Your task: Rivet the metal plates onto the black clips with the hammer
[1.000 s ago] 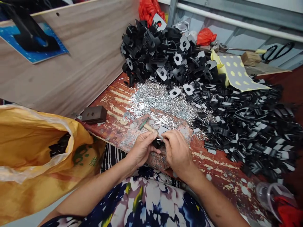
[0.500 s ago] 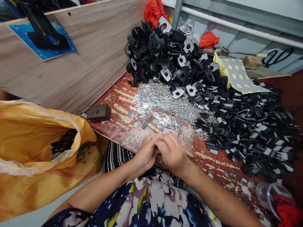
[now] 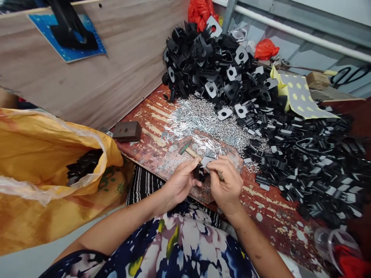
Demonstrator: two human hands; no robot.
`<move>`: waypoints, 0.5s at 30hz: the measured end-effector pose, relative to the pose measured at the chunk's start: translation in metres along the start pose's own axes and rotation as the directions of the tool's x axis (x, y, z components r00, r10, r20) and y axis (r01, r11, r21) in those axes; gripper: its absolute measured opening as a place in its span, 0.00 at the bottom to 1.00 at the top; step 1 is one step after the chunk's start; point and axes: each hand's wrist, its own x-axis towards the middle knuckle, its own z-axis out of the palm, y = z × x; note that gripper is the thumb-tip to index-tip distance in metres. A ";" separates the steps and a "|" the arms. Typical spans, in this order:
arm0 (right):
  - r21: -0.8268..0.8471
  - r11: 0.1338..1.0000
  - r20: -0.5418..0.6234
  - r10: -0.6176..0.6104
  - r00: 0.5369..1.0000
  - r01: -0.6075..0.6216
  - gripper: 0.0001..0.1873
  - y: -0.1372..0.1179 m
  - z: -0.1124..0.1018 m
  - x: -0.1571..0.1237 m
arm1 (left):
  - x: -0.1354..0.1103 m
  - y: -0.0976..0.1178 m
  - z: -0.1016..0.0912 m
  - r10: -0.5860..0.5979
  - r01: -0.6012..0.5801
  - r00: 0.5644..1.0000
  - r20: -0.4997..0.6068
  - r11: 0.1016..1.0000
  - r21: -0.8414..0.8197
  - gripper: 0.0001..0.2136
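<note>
My left hand [image 3: 183,178] pinches a small black plastic clip [image 3: 199,173] between thumb and fingers, above the near edge of the worktable. A grey-faced plate [image 3: 206,160] shows right at the clip; whether the two are joined, I cannot tell. Against the clip's right side, my right hand [image 3: 227,178] is closed with thumb and fingertips together; what lies between them is hidden. Under the hands lies a small hammer [image 3: 190,151], its green head to the left and its wooden handle partly covered. Just beyond is a heap of shiny metal pins [image 3: 199,121].
Black plastic parts with grey faces [image 3: 211,88] pile up at the back; smaller black clips [image 3: 315,162] cover the right. A brown block [image 3: 126,131] sits by the left edge, near an open yellow sack [image 3: 113,144]. A wooden board [image 3: 130,54] walls the left side.
My hands have drawn slightly apart, and the black clip now shows between them. The right hand has shifted right and its fingers have lifted off the left hand. The view has turned slightly.
</note>
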 end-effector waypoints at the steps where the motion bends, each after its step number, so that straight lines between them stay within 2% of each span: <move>1: -0.016 0.999 0.008 -0.028 1.000 0.028 0.14 0.000 0.000 0.000 | 0.000 0.000 0.000 0.000 0.000 1.000 0.001 1.000 -0.001 0.13; 7: -0.099 0.986 0.052 -0.130 0.990 0.135 0.14 -0.001 0.000 0.000 | 0.000 0.001 0.000 -0.003 0.003 1.000 -0.002 1.000 -0.011 0.16; 10: -0.170 0.947 0.170 -0.245 0.954 0.274 0.14 0.000 0.001 -0.005 | 0.001 -0.001 -0.002 0.000 0.000 1.000 -0.006 1.000 -0.020 0.15; 12: -0.188 0.936 0.233 -0.253 0.939 0.299 0.14 0.000 0.004 -0.009 | 0.001 -0.003 -0.005 -0.009 0.009 1.000 -0.029 1.000 -0.029 0.15; 15: -0.182 0.941 0.263 -0.232 0.937 0.284 0.13 -0.001 0.010 -0.015 | 0.002 -0.008 -0.009 -0.034 0.032 0.996 -0.080 0.999 -0.026 0.15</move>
